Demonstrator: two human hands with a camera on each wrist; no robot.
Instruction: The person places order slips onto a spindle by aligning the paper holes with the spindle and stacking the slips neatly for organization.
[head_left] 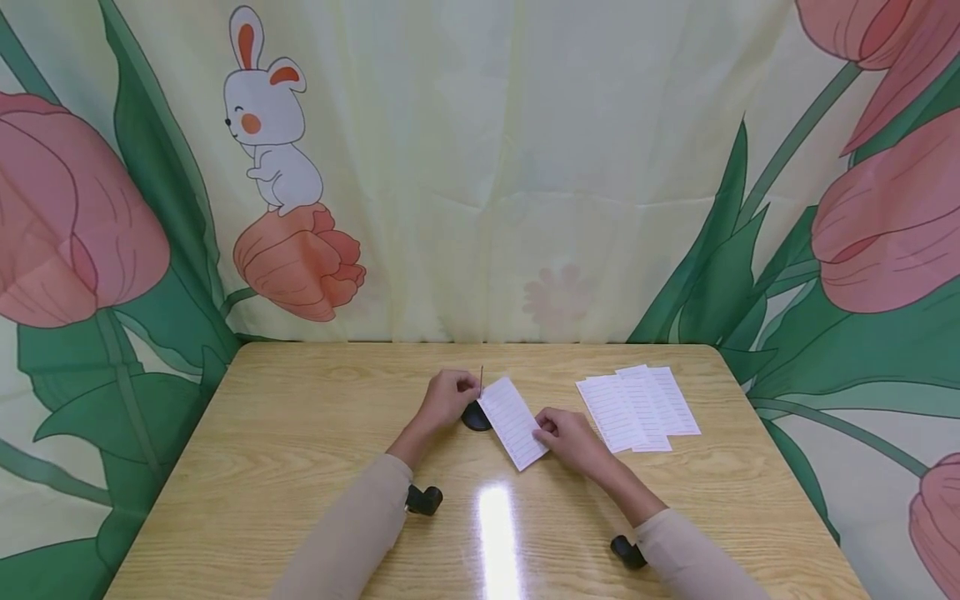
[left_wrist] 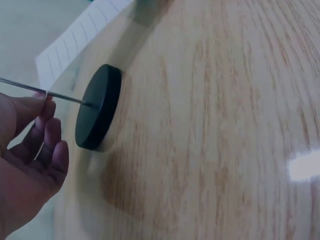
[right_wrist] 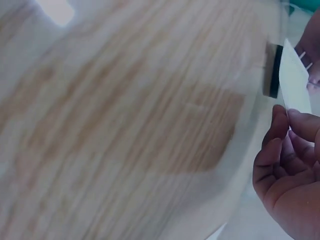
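A lined white paper slip [head_left: 512,421] is held between my two hands at the middle of the table, tilted. My left hand [head_left: 447,396] pinches its upper left corner right at the thin metal rod [left_wrist: 67,96] of a bill spike. The spike's round black base [left_wrist: 102,107] stands on the table beside those fingers. In the left wrist view a bit of paper meets the rod at my fingertips; whether the rod passes through it I cannot tell. My right hand [head_left: 570,437] pinches the slip's right edge between thumb and finger, also seen in the right wrist view.
Several lined paper slips [head_left: 611,412] lie overlapping to the right of my right hand. Below them extends the wooden table [head_left: 300,433], with a bright light reflection near its front. A curtain [head_left: 465,167] printed with tulips and a rabbit hangs behind the table.
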